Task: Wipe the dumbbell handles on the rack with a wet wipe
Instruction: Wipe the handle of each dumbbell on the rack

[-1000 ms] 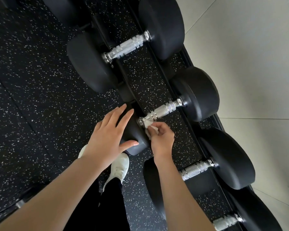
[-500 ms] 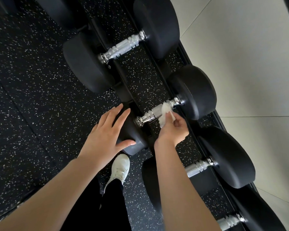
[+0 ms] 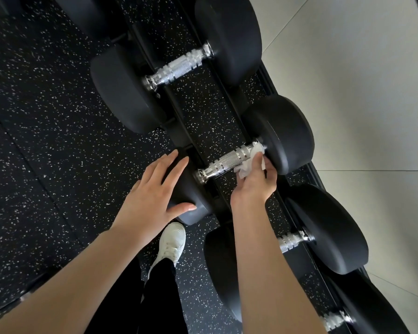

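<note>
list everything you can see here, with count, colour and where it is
dumbbells: four with handles showing, black heads and silver knurled handles, in a row on the rack; parts of more at the top left
dumbbell being wiped: its handle runs between the two hands
wet wipe: one, white, crumpled against the far end of that handle
rack: one, black, running diagonally under the dumbbells
floor: black with white speckles, on the left
wall: pale tiles, on the right
shoe: one, white, lower middle, below a black trouser leg
left hand: fingers straight, resting on the near head
right hand: holds the wipe to the handle
</note>
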A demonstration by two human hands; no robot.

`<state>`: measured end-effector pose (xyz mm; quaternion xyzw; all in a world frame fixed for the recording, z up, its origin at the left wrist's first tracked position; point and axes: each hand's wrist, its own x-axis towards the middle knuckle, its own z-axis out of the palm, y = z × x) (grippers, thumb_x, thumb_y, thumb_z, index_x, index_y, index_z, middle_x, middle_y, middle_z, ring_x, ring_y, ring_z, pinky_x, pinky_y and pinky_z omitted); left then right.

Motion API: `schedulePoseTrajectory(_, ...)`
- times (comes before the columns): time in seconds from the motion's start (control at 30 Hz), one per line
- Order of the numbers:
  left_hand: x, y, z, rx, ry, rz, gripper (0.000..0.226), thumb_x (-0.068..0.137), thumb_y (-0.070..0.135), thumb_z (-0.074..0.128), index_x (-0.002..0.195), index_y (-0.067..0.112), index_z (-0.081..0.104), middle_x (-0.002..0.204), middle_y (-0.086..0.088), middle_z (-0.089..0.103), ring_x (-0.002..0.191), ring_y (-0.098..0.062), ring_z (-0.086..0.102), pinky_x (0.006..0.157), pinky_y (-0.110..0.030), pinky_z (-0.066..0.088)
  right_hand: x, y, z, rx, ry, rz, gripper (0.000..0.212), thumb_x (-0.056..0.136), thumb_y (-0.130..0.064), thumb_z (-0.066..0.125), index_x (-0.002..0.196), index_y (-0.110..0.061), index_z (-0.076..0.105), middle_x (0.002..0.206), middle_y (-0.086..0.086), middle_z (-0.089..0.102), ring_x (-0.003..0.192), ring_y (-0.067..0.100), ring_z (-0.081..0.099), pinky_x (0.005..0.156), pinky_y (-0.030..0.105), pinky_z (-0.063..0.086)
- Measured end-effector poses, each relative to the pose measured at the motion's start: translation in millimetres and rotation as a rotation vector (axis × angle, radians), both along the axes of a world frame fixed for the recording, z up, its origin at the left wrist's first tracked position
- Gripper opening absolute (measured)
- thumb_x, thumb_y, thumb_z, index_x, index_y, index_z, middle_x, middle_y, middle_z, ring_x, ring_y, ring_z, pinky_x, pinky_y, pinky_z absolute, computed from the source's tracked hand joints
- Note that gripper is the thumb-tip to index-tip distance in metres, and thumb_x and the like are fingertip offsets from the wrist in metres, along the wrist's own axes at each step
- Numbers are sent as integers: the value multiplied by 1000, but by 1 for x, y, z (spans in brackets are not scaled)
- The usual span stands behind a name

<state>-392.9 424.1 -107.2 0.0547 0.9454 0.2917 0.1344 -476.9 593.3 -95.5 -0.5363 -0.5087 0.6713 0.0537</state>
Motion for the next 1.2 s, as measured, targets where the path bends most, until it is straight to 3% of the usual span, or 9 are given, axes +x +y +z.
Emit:
schedulePoseTrajectory(0.07,0,0,-1,2,2,-2,87,77,61,53,149,19,27,153,-1,26,135,-22,27,92,-49,50,-1,5,-3,-80,38,0,10,86,-19,66,94,-20,60,101,1,65,89,13,64,83,30,54)
schedulePoseTrajectory(0.3,1,-1,-2,21,0,-4,88,78,62,49,150,22,22,155,4,20,138,-19,23,97,-48,46,3,29,-23,-368,180,61,10,90,-7,57,98,-13,55,100,3,59,83,11,57,64,19,50)
schedulePoseTrajectory(0.4,1,-1,-3,30,8,-2,88,77,64,47,150,23,21,155,4,19,138,-19,23,95,-49,47,6,36,-30,-441,217,112,17,90,-1,53,102,-11,54,100,5,59,83,12,57,65,19,50)
schedulePoseTrajectory(0.53,1,0,-2,39,8,7,87,77,64,45,150,22,21,154,3,21,137,-19,22,94,-50,49,21,29,-37,-457,150,259,22,88,9,46,96,-9,54,97,10,58,83,18,57,71,24,50)
schedulePoseTrajectory(0.7,1,0,-1,37,16,10,87,77,65,43,150,22,23,154,1,23,136,-21,24,93,-49,48,38,12,-41,-464,73,388,27,82,18,42,88,-7,48,80,15,57,67,22,56,61,25,51)
schedulePoseTrajectory(0.9,1,0,-2,28,17,7,88,77,62,49,149,20,25,154,0,24,136,-22,25,92,-50,50,45,3,-31,-260,-23,527,29,82,19,46,84,-10,50,64,5,62,60,14,55,65,26,45)
schedulePoseTrajectory(1.03,1,0,-2,24,25,12,88,75,60,55,148,19,28,153,-2,27,135,-22,26,91,-49,51,54,2,-17,225,-97,786,17,82,-1,64,82,-18,62,78,4,69,69,13,64,70,25,50)
schedulePoseTrajectory(1.13,1,1,-2,26,23,21,88,75,60,55,148,19,29,153,-2,27,134,-22,26,91,-48,50,56,-9,-3,578,-22,877,15,79,-9,69,77,-24,65,76,-12,66,72,-3,61,68,8,45)
schedulePoseTrajectory(1.2,1,1,-2,32,23,22,87,75,60,54,148,20,28,153,-1,27,135,-22,27,91,-49,50,49,-17,-1,723,79,885,10,79,-9,70,79,-19,67,74,-12,66,67,-4,59,63,1,39)
